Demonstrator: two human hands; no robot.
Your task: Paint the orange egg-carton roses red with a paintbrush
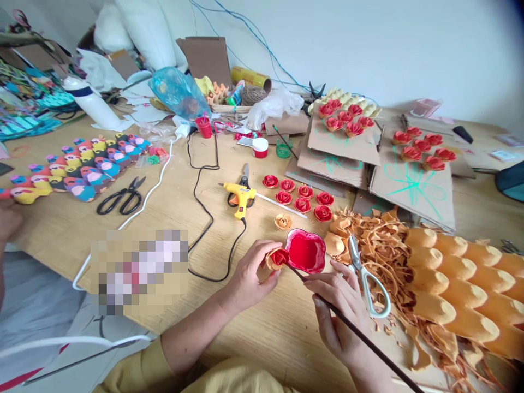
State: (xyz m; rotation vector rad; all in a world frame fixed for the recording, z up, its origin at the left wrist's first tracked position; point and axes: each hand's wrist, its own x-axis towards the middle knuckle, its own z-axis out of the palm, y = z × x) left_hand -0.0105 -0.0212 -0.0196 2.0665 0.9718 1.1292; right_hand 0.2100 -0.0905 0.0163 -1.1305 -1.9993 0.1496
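Between the fingertips of my left hand [251,273] is a small egg-carton flower [275,258], its centre red and its outer petals still tan-orange. My right hand [339,308] grips a long dark paintbrush [360,334], whose tip touches the flower. Right behind them stands a small bowl of red paint [308,250]. An unpainted flower [283,221] lies beyond the bowl, and several red flowers [302,204] sit in rows behind it. White-handled scissors [368,278] rest to the right of my right hand.
At right are orange egg cartons [450,273] and a heap of trimmings [372,240]. Cardboard sheets [417,185] carry more red flowers. A yellow glue gun [239,199] with a cord, black scissors [123,196] and painted cartons [77,169] lie leftward. Another person's arm [8,224] shows at the left edge.
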